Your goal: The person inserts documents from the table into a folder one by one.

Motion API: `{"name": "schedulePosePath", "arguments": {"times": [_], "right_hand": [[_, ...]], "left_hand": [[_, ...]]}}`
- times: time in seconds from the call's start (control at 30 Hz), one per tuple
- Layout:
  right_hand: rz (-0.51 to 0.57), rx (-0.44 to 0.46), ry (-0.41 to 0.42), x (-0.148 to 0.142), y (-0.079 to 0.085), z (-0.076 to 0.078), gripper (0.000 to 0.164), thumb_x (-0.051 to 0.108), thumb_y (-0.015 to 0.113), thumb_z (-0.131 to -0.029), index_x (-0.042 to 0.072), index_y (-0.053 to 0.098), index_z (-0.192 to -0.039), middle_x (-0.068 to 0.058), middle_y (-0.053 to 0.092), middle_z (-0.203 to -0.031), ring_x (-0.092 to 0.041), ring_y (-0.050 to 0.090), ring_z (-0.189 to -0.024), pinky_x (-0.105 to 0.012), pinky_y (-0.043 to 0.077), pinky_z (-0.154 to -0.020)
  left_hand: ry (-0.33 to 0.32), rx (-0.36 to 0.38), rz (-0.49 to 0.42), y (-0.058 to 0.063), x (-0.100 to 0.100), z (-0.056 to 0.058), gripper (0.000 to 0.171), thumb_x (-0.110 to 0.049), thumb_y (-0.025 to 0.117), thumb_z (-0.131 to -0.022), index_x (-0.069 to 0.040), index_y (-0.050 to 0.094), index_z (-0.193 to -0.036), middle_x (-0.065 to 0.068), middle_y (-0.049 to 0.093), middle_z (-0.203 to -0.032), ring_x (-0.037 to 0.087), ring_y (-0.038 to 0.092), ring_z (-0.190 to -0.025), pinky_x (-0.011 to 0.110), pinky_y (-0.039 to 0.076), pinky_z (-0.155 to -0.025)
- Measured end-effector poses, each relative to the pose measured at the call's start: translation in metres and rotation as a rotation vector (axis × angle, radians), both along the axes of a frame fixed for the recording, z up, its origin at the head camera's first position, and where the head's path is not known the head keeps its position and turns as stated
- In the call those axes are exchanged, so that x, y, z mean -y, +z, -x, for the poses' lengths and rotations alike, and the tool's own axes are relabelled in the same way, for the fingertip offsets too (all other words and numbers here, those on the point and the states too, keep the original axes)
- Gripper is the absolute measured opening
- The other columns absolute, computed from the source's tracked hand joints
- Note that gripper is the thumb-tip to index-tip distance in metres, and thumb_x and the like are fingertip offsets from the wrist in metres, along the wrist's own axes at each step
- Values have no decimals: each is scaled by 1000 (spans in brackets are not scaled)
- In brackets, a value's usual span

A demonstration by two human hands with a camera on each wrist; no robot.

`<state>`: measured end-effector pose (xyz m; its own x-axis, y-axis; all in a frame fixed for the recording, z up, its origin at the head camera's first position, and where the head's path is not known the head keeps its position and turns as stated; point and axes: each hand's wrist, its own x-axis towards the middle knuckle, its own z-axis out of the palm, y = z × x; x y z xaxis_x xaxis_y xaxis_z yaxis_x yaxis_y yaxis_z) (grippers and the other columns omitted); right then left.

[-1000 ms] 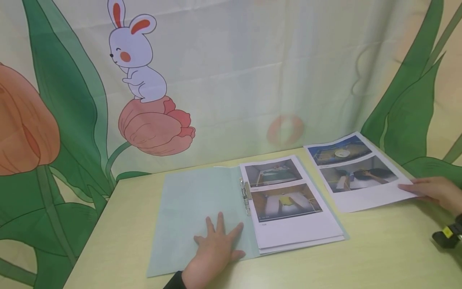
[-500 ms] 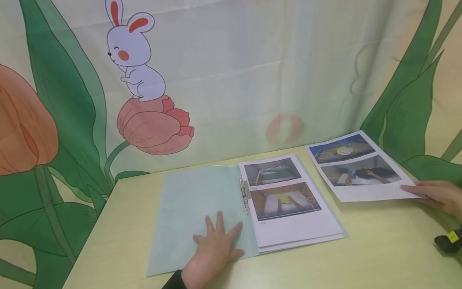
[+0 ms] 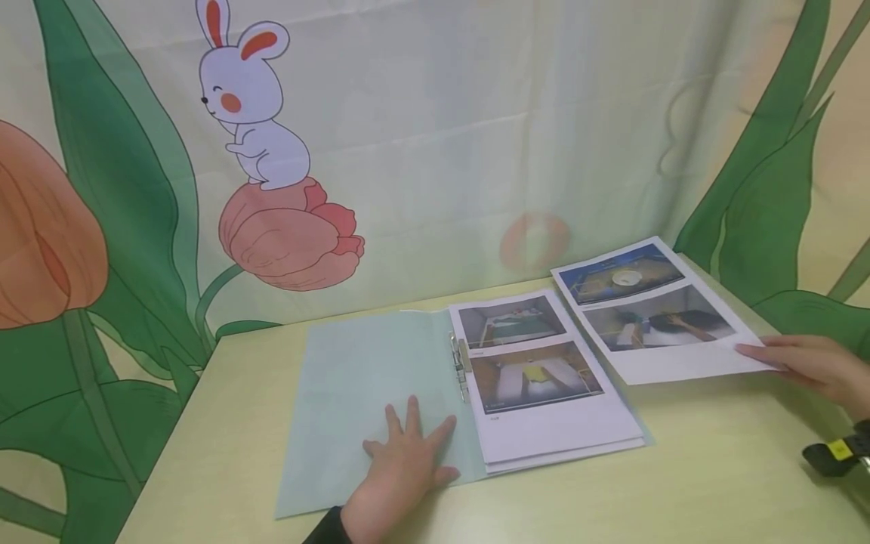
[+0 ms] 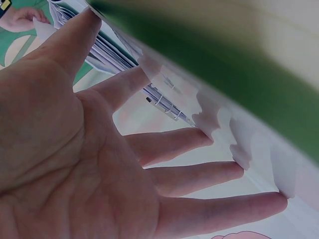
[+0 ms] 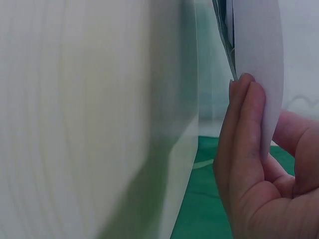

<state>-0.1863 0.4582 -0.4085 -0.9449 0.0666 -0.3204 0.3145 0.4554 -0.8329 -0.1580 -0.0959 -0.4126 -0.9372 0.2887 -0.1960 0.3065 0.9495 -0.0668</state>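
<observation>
A pale green folder [image 3: 360, 378] lies open on the table, its metal ring clip [image 3: 460, 366] at the spine. On its right side sits a stack of printed sheets [image 3: 544, 438] with two pictures on top. My left hand [image 3: 401, 461] rests on the folder's left cover with fingers spread; the left wrist view shows its fingertips touching the cover. To the right of the folder, my right hand [image 3: 809, 366] pinches the lower right part of a loose printed sheet [image 3: 666, 369]. In the right wrist view that sheet [image 5: 261, 59] is between thumb and fingers, raised off the table.
The light wooden table [image 3: 544, 514] extends around the folder. Behind it hangs a curtain [image 3: 435, 151] printed with a rabbit, tulips and green leaves. A black strap with a yellow mark [image 3: 839, 451] is at the right wrist.
The right hand has lifted the loose sheet slightly and then brought it left, so its left edge is now close beside the folder's stack. The left hand stays on the cover.
</observation>
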Motion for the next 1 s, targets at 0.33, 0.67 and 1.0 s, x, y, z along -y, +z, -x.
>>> {"name": "schedulePosePath", "arguments": {"times": [0.33,0.67,1.0], "right_hand": [[-142,-56,89,33,9,6,79,32,53,-103,-31,20,-137,-46,29,-135,17,47,-81,-19,51,-76],[-243,-28,141,61,5,18,80,38,56,-101,-29,28,-135,-46,30,-134,-41,53,-111,-27,51,-79],[-241,-89,196,102,6,26,73,34,59,-100,-28,36,-132,-43,41,-130,-39,55,-109,-28,50,-79]], "left_hand": [[15,17,3,-1,-1,1,67,-66,61,-83,-41,46,-144,21,27,-153,53,28,-135,74,36,-80],[8,8,-2,-2,0,2,68,-66,62,-83,-40,47,-144,21,28,-153,54,28,-134,74,36,-79],[-2,-6,-8,-1,1,0,67,-66,62,-83,-40,48,-143,22,28,-152,54,29,-134,74,37,-79]]}}
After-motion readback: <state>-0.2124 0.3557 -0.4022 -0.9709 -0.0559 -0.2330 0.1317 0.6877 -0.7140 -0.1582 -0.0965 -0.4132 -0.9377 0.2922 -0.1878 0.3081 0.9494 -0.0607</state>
